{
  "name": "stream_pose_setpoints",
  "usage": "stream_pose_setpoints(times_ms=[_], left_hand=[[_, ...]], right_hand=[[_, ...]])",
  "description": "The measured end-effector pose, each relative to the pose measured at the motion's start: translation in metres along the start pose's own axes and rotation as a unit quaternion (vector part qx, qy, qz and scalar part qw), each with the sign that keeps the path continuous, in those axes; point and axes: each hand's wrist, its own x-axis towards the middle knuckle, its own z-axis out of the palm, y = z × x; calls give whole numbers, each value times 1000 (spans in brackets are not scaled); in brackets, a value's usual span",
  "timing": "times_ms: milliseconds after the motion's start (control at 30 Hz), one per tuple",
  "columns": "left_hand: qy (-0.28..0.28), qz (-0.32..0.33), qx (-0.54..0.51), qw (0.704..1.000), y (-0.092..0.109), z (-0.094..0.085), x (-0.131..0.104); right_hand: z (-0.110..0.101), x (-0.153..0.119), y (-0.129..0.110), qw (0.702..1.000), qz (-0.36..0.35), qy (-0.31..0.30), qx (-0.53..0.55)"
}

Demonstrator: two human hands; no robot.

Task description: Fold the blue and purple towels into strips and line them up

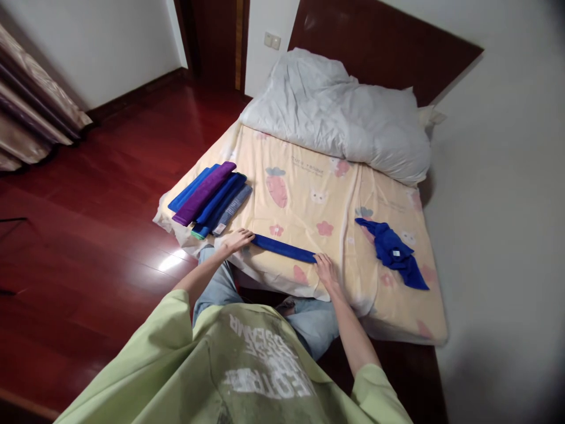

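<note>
**Folded blue cloth [283, 248] along the bed's [300, 212] near edge**

The cloth lies as a long, narrow strip. The left hand [239, 239] touches its left end, the right hand [325, 270] its right end — whether the fingers of either clamp the fabric or only press it is unclear. To the left, folded cloths [205, 194] — blue, purple, grey-blue — lie side by side; a crumpled blue cloth [394, 244] lies right, a white quilt [339, 118] at the far end.

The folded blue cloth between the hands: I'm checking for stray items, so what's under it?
The patterned bedsheet shows along both sides of the folded blue cloth. What lies directly beneath is covered and cannot be seen.
</note>
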Motion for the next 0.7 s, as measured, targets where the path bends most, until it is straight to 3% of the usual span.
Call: stream_pose_setpoints(times_ms=[133,267,500,700], left_hand=[[-9,-29,-49,998,12,-1,-27],[55,-37,-65,996,23,12,-65],[154,-39,-22,987,30,34,-113],[214,-96,-32,972,27,49,-130]], right_hand=[[-26,27,6,1000,-19,-8,-15],[-49,81,-2,998,-46,-7,-29],[-65,226,-50,983,-183,-7,-24],[-44,344,-114,950,-312,13,-18]])
